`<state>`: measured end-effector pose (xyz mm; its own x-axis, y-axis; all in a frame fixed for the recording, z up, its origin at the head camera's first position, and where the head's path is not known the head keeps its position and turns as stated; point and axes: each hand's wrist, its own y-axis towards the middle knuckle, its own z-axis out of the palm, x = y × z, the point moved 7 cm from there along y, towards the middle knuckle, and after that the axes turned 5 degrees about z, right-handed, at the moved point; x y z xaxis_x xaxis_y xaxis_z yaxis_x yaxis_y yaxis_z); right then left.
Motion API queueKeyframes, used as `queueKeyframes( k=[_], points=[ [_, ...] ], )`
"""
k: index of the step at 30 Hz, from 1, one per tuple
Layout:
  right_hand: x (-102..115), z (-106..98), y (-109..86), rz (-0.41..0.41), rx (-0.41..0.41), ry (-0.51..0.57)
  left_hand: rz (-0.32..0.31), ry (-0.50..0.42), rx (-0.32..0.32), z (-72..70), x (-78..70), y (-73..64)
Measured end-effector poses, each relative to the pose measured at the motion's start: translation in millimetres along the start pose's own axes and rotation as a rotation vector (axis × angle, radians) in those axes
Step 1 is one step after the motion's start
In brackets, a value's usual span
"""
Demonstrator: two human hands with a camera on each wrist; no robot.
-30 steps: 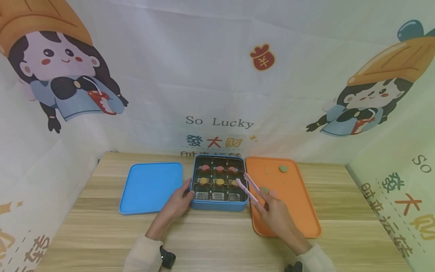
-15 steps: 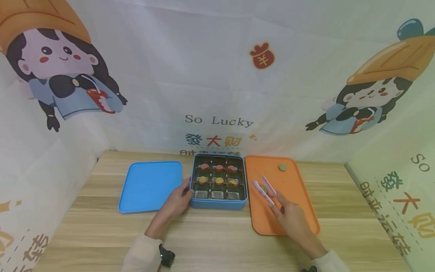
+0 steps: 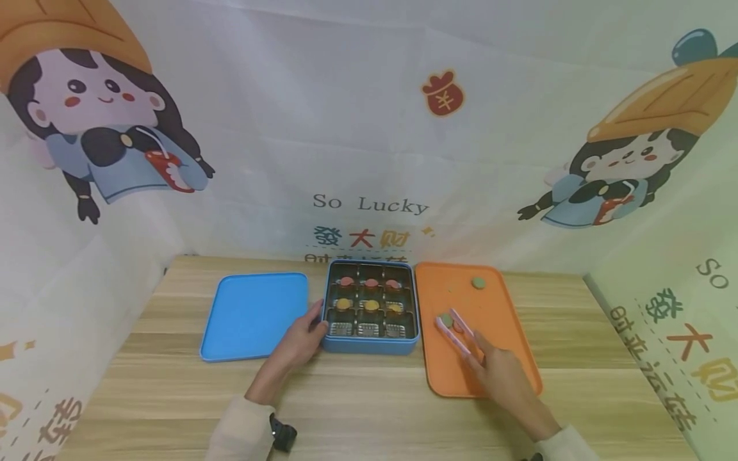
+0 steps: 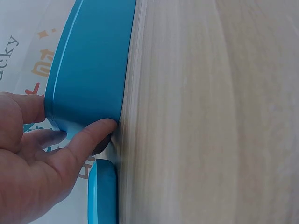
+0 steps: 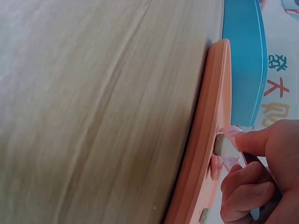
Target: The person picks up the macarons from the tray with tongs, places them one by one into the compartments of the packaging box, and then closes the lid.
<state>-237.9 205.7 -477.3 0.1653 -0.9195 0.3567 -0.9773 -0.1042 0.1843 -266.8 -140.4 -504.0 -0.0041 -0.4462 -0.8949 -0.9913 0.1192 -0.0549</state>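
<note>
My left hand (image 3: 300, 342) grips the near left corner of an open blue box (image 3: 371, 346), thumb at the rim and fingers on the side. Inside, a black divider makes compartments, with round pink pieces (image 3: 371, 283) in the back row and yellow pieces (image 3: 371, 306) in the middle row. Clear ribbed liners (image 3: 368, 330) show in the front row. My right hand (image 3: 506, 378) holds pale pink tongs (image 3: 452, 335) low over an orange tray (image 3: 444, 374). Their tips stand on either side of a round green piece (image 5: 220, 144), beside a pink piece (image 5: 216, 168).
A blue lid (image 3: 254, 317) lies on the wooden table (image 3: 346, 403) left of the box. Another round green piece (image 3: 478, 282) sits toward the back of the tray. A printed cloth backdrop (image 3: 277, 147) rises behind the table.
My right hand has moved the tongs right, from a yellow piece in the box to the green piece on the tray. The left hand stays at the box's corner.
</note>
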Motion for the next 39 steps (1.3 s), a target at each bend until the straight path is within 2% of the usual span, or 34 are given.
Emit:
queueKeyframes(
  k=[8,18,23,33,39],
  points=[
    [4,3,0.1,-0.041,-0.023,-0.048,0.004,-0.012,-0.005,1.2,1.5,0.8],
    [3,3,-1.6,-0.04,-0.017,-0.014,0.012,-0.008,-0.009,1.1,0.4,0.4],
    [5,1,-0.6,-0.06,-0.05,0.017,0.008,-0.019,-0.011,0.6,0.0,0.2],
    [17,-6,1.1,-0.07,-0.087,0.056,0.008,-0.004,-0.012,0.8,1.1,0.8],
    [31,-13,-0.7,-0.1,-0.12,0.089,0.005,-0.012,-0.016,0.4,2.2,1.1]
  ],
)
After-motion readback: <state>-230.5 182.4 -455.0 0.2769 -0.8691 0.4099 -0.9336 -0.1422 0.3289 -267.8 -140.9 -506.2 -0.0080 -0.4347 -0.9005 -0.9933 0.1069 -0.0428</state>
